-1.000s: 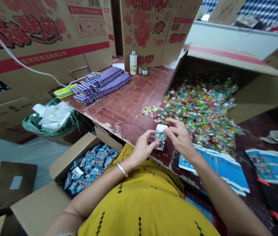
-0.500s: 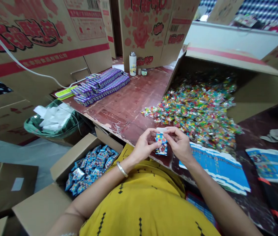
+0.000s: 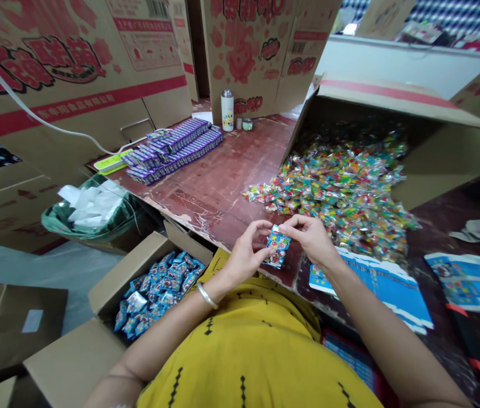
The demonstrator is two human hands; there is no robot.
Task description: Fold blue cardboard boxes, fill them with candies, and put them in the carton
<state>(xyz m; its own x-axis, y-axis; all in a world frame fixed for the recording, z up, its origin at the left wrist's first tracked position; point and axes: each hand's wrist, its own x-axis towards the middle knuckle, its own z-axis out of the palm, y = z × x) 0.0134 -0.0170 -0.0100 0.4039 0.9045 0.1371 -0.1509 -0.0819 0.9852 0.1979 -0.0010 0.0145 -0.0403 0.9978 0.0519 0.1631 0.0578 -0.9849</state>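
A small blue printed candy box is held slightly tilted over the table's front edge. My left hand pinches its left side between thumb and fingers. At its top end, the thumb and fingertips of my right hand are closed on the edge. Flat blue cartons lie fanned in a stack beside my right forearm. Past my hands spreads a heap of clear-wrapped colourful candies, spilling from a cardboard box on its side.
An open carton of blue packets stands below on the left, near a green-lined bin. Purple boxes and a white flask stand farther back. More flat blue cartons lie at right.
The white flap standing at the top of the candy box no longer shows upright. The box has tilted, and my right fingers have shifted at its top end.
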